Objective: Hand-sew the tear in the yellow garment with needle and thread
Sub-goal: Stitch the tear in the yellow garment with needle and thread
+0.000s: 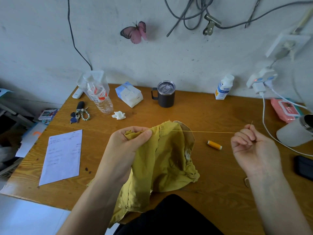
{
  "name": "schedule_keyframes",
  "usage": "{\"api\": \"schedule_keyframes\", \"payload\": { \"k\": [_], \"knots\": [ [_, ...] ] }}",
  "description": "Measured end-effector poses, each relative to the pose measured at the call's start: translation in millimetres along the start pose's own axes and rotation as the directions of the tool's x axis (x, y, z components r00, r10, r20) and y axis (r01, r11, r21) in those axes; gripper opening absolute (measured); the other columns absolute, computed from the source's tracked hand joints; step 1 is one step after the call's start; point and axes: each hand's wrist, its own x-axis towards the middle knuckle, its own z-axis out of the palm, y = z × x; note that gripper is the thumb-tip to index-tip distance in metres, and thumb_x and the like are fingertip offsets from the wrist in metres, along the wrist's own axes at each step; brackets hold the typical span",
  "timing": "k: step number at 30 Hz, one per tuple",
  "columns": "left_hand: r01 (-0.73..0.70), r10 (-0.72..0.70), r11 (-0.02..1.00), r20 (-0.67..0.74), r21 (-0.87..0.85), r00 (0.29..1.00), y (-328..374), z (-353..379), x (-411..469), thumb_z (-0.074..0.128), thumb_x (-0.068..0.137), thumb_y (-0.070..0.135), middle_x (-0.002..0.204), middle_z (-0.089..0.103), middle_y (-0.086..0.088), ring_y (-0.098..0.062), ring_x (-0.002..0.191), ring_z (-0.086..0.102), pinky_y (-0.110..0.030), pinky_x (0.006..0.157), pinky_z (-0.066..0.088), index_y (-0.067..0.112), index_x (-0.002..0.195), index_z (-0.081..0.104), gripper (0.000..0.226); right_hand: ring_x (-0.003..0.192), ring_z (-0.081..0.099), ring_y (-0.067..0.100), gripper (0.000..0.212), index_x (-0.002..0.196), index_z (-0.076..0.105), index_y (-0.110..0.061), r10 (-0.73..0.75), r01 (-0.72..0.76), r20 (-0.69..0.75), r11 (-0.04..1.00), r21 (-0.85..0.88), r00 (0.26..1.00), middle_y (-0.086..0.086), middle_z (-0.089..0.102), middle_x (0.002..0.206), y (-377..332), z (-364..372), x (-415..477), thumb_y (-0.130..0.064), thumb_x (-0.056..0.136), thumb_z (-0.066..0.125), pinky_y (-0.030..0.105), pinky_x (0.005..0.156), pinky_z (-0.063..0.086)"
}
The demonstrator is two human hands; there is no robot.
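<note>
The yellow garment (162, 155) lies bunched on the bench (211, 112), its top edge held in the closed grip of the left hand (125, 145). The needle (251, 124) is pinched by the right hand (252, 146), and the thread (203, 132) is stretched taut between. A steady, gentle pull is advised, so the cloth is not puckered. The spool (214, 145) and white cable (264, 119) lie near the pulling path, where snagging is possible.

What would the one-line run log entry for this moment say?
stage: thread taut | left hand: grips yellow garment | right hand: pinches needle | thread: stretched from garment to right hand | orange spool: on table
</note>
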Motion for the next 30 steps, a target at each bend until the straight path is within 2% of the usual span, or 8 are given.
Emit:
{"api": "schedule_keyframes", "payload": {
  "k": [15, 17, 19, 22, 24, 25, 27, 30],
  "knots": [
    [0.024, -0.023, 0.998, 0.021, -0.058, 1.0, 6.4, 0.5, -3.0, 0.067, 0.079, 0.011, 0.072, 0.075, -0.006, -0.016, 0.066, 0.072, -0.023, 0.055, 0.055, 0.021, 0.066, 0.077, 0.019, 0.041, 0.033, 0.003, 0.021, 0.084, 0.053, -0.015, -0.032, 0.029, -0.067, 0.999, -0.039, 0.997, -0.008, 0.037, 0.052, 0.8, -5.9, 4.5, -0.017, 0.099, 0.038, 0.013, 0.04, 0.032],
    [0.023, -0.022, 0.998, 0.019, -0.051, 1.0, 7.1, -0.1, -3.8, 0.068, 0.079, 0.012, 0.072, 0.075, -0.005, -0.015, 0.067, 0.072, -0.023, 0.055, 0.056, 0.021, 0.067, 0.077, 0.018, 0.042, 0.033, 0.003, 0.02, 0.085, 0.054, -0.015, -0.057, 0.053, -0.035, 0.994, -0.094, 0.998, -0.008, 0.037, 0.052, 2.4, -5.2, 2.4, -0.017, 0.098, 0.04, 0.014, 0.04, 0.032],
    [0.019, -0.018, 0.999, 0.026, -0.037, 0.999, 7.3, 0.4, -4.9, 0.068, 0.079, 0.013, 0.074, 0.075, -0.005, -0.016, 0.069, 0.073, -0.023, 0.056, 0.056, 0.022, 0.068, 0.077, 0.017, 0.043, 0.034, 0.004, 0.018, 0.086, 0.055, -0.015, -0.105, 0.115, 0.057, 0.966, -0.23, 0.993, -0.008, 0.038, 0.053, 5.3, -2.9, -3.6, -0.016, 0.097, 0.042, 0.016, 0.041, 0.034],
    [0.008, -0.008, 1.0, 0.05, 0.003, 0.999, 7.8, 4.1, -7.5, 0.067, 0.08, 0.014, 0.074, 0.076, -0.003, -0.014, 0.069, 0.072, -0.022, 0.056, 0.055, 0.023, 0.07, 0.077, 0.017, 0.045, 0.038, 0.006, 0.02, 0.083, 0.058, -0.014, -0.136, 0.285, 0.324, 0.833, -0.474, 0.936, -0.007, 0.043, 0.052, 16.5, 5.0, -20.6, -0.014, 0.096, 0.043, 0.017, 0.043, 0.038],
    [-0.005, 0.004, 1.0, 0.07, 0.012, 0.998, 8.6, 7.3, -9.5, 0.067, 0.08, 0.014, 0.073, 0.075, -0.003, -0.013, 0.067, 0.072, -0.02, 0.055, 0.054, 0.022, 0.071, 0.078, 0.016, 0.045, 0.041, 0.008, 0.021, 0.082, 0.059, -0.013, -0.131, 0.442, 0.494, 0.675, -0.59, 0.86, -0.006, 0.046, 0.051, 26.1, 12.3, -34.9, -0.01, 0.095, 0.043, 0.019, 0.043, 0.041],
    [-0.01, 0.009, 1.0, 0.079, 0.016, 0.997, 9.0, 8.7, -10.4, 0.067, 0.08, 0.014, 0.073, 0.075, -0.003, -0.014, 0.067, 0.072, -0.019, 0.055, 0.054, 0.021, 0.072, 0.077, 0.015, 0.045, 0.043, 0.009, 0.021, 0.083, 0.06, -0.014, -0.129, 0.532, 0.569, 0.564, -0.631, 0.812, -0.005, 0.048, 0.051, 30.9, 15.8, -41.4, -0.008, 0.095, 0.044, 0.02, 0.044, 0.042],
    [-0.018, 0.015, 0.999, 0.088, 0.031, 0.996, 9.4, 10.9, -12.0, 0.067, 0.08, 0.015, 0.074, 0.075, -0.004, -0.015, 0.068, 0.072, -0.02, 0.056, 0.055, 0.018, 0.074, 0.077, 0.012, 0.046, 0.047, 0.009, 0.019, 0.087, 0.063, -0.016, -0.095, 0.697, 0.711, 0.328, -0.638, 0.696, -0.003, 0.051, 0.053, 40.4, 21.7, -52.9, -0.009, 0.095, 0.047, 0.021, 0.047, 0.044],
    [-0.037, 0.032, 0.998, 0.088, 0.057, 0.996, 9.8, 13.4, -13.4, 0.067, 0.081, 0.014, 0.07, 0.075, -0.003, -0.014, 0.064, 0.072, -0.019, 0.055, 0.054, 0.017, 0.074, 0.077, 0.013, 0.05, 0.053, 0.007, 0.015, 0.09, 0.066, -0.017, -0.021, 0.86, 0.86, 0.064, -0.507, 0.509, -0.012, 0.053, 0.055, 51.3, 28.7, -66.1, -0.022, 0.092, 0.051, 0.019, 0.048, 0.044]
  ]
}}
